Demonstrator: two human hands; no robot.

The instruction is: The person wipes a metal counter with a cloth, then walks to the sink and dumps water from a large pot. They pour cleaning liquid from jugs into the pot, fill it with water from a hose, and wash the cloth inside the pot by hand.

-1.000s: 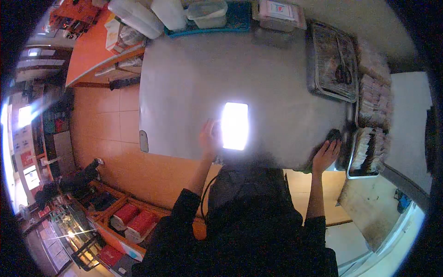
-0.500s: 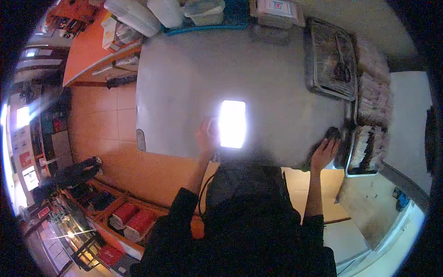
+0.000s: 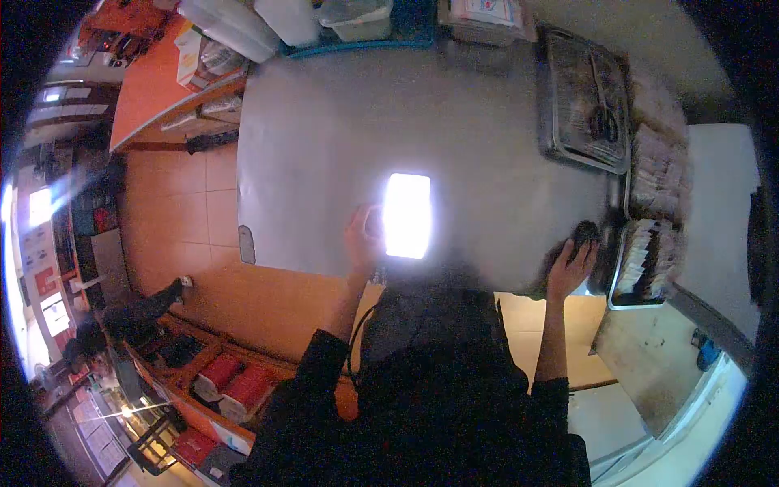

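A phone (image 3: 407, 216) with a glaring white screen is near the front middle of the grey table; its screen content is washed out. My left hand (image 3: 363, 237) closes around the phone's left edge, fingers partly lost in the glare. Off to the right, my right hand (image 3: 573, 266) lies with its fingers stretched out at the table's edge. Its fingertips touch a small dark object (image 3: 586, 232) whose kind I cannot make out. Just beyond that hand stands a black-and-white tray (image 3: 637, 305) holding a row of pale, wrapped-looking pieces.
The grey table (image 3: 324, 162) spreads before me. A film-covered tray (image 3: 560, 150) with scissors (image 3: 604, 122) sits at the back right. Plastic tubs (image 3: 357, 20) line the far edge on a teal tray (image 3: 365, 47). Another person's leg (image 3: 150, 307) shows at left, beside an orange shelf (image 3: 195, 357).
The other person at the left has shifted, the foot now farther right. Both my hands and the phone stay almost where they were; the view has moved very slightly.
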